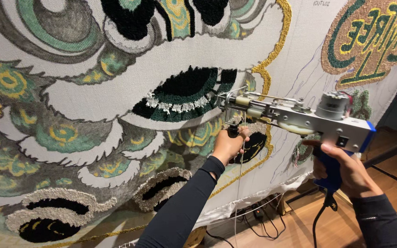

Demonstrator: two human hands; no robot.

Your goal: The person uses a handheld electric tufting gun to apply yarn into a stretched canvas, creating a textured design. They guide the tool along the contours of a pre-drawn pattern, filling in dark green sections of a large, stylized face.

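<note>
A round tufted emblem in tan, green and yellow sits at two o'clock, well apart from the black and dark green tufted patch near the centre. At eight o'clock lie grey-white loops with black middles, and just right of them, toward six o'clock, a smaller grey and black oval. A gold outline curves down from one o'clock. Below, at five o'clock, black cables trail over the wooden floor. A dark metal bar slants at four o'clock.
</note>
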